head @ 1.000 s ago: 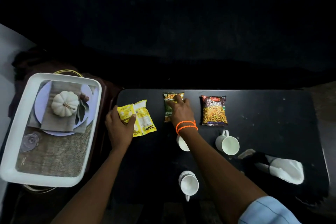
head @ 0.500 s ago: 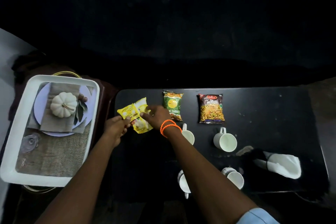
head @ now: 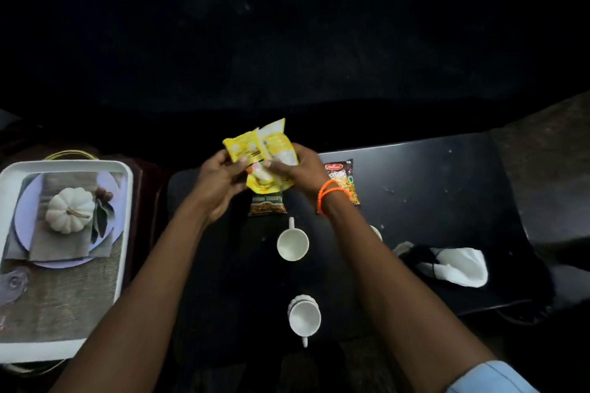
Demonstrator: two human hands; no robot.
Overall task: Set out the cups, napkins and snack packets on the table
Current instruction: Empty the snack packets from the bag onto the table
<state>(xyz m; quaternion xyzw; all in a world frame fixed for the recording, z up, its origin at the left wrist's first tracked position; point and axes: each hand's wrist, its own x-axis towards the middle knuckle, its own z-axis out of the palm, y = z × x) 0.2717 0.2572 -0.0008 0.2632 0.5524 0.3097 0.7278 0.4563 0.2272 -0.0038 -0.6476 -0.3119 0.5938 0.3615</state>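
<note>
Yellow packets point(head: 262, 158) pinched between left hand point(head: 220, 180) and right hand point(head: 298, 169) grip

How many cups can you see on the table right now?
3. One cup stands mid-table, one at the near edge, and the rim of a third shows behind the right forearm. More may be hidden.

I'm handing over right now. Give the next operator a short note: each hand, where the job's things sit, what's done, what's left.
Left hand and right hand: both grip the yellow packets, lifted above the table.
On the table: green packet and red packet along the far side; one cup mid-table, another cup at the near edge, a third cup mostly hidden behind the right forearm; white napkin to the right.
Done: two packets, cups and napkin set out.
Left: lay down the yellow packets, probably left of the green packet.
</note>
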